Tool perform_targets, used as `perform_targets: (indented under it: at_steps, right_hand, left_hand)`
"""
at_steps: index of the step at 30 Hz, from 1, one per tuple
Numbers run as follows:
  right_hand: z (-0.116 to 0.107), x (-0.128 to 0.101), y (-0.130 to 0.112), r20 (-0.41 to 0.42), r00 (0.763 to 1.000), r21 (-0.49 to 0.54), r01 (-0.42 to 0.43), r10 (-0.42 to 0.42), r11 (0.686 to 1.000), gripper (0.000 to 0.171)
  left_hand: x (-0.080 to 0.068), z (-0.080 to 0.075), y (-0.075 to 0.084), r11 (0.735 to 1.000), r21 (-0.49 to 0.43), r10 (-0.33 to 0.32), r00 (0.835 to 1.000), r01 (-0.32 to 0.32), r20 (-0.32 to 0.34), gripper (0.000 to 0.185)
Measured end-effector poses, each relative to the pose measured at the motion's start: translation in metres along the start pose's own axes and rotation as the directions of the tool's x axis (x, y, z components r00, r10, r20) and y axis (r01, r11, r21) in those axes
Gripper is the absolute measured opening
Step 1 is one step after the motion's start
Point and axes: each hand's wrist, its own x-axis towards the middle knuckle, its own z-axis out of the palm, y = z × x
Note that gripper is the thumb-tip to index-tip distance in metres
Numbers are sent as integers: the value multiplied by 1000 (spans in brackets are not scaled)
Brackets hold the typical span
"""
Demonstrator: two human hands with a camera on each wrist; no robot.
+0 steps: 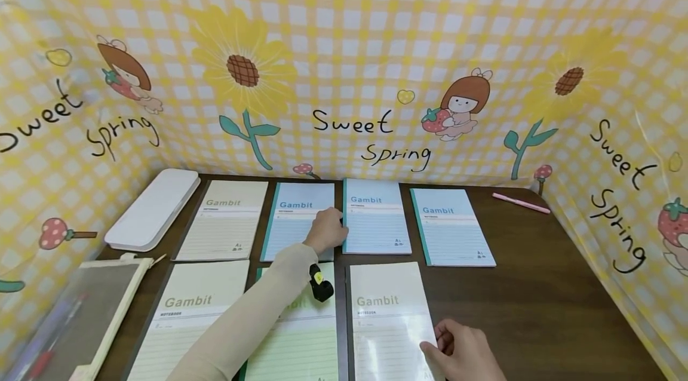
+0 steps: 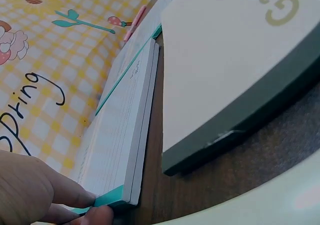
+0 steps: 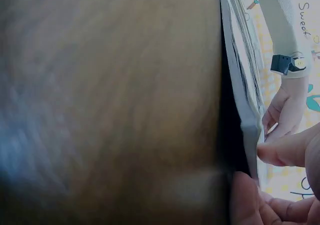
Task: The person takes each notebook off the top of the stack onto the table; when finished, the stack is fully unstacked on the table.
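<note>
My left hand (image 1: 328, 232) reaches over the front row and pinches the teal spine edge of a light blue notebook (image 1: 376, 214) in the back row. In the left wrist view the fingertips (image 2: 97, 216) sit at the corner of that spine. Another blue notebook (image 1: 290, 223) lies just left of it, partly under the hand. My right hand (image 1: 464, 351) grips the right edge of a cream notebook (image 1: 389, 315) in the front row. Thumb (image 3: 282, 152) and fingers pinch its page edges in the right wrist view. The left forearm covers part of a green notebook (image 1: 301, 339).
A third blue notebook (image 1: 451, 226) and a pink pen (image 1: 521, 203) lie at the back right. Cream notebooks (image 1: 223, 220) stand left, beside a white case (image 1: 153, 211) and a mesh pouch (image 1: 88, 315) holding pens. A checked yellow cloth (image 1: 344, 58) walls the dark wooden table (image 1: 553, 303).
</note>
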Motion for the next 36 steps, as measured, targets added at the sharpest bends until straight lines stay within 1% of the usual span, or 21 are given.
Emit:
perform_targets:
  at_steps: [5, 8, 10, 13, 16, 18, 20, 22, 24, 25, 26, 28, 30, 32, 35, 36]
  right_hand:
    - [0, 4, -2, -3, 999, -19, -39, 38, 999, 26]
    - [-3, 6, -2, 7, 999, -15, -37, 37, 999, 26]
    - [-9, 8, -1, 15, 1000, 16, 1, -1, 1000, 25]
    - [-29, 19, -5, 6, 996, 102, 91, -92, 991, 23]
    - [-57, 48, -18, -42, 985, 175, 173, -168, 969, 23]
    - [-75, 76, -30, -63, 984, 198, 178, -169, 964, 29]
    - [-86, 106, -42, -50, 987, 256, 161, -153, 953, 36]
    - [-89, 135, -52, -28, 993, 330, 118, -115, 937, 43]
    - [-82, 161, -59, -8, 998, 401, 64, -67, 914, 47]
    - [-76, 171, -61, -5, 999, 416, 47, -50, 908, 48]
    - [-69, 180, -63, -10, 999, 407, 34, -33, 913, 47]
    - [-52, 193, -63, -32, 999, 345, 27, -17, 938, 46]
    - [-36, 202, -61, -53, 998, 238, 41, -29, 970, 46]
    - [-23, 207, -59, -88, 995, 119, 56, -45, 991, 43]
    - [-13, 211, -60, -118, 991, -12, 59, -59, 998, 41]
    - [-11, 212, -62, -124, 991, -44, 52, -57, 998, 42]
  left_hand:
    - [0, -1, 0, 1000, -8, -7, 1000, 7, 2, 41]
    - [-1, -2, 1, 1000, -11, -7, 1000, 6, -9, 43]
    - [-1, -2, 2, 1000, -15, -3, 1000, 2, -17, 43]
    - [-1, -3, 3, 1000, -20, 2, 1000, -3, -22, 43]
    - [0, -3, 3, 1000, -27, -1, 1000, 1, -28, 43]
    - [1, -3, 2, 1000, -30, -6, 1000, 5, -30, 43]
    - [1, -2, 1, 999, -32, -5, 1000, 4, -28, 41]
    - [0, -2, 1, 999, -37, -3, 1000, 2, -22, 38]
    - [-1, -2, -1, 1000, -30, -7, 1000, 7, -18, 35]
    - [-2, -2, -2, 1000, -24, -12, 1000, 11, -18, 35]
    - [-3, -2, -3, 1000, -20, -22, 1000, 21, -16, 35]
    - [-5, -2, -4, 999, -11, -34, 999, 34, -19, 34]
    - [-7, -1, -4, 999, -7, -42, 999, 42, -21, 29]
    - [-7, -1, -3, 999, -7, -40, 999, 40, -17, 23]
    - [-7, -1, 0, 1000, -15, -24, 1000, 24, -13, 14]
    - [-6, -1, 1, 1000, -18, -20, 1000, 20, -15, 16]
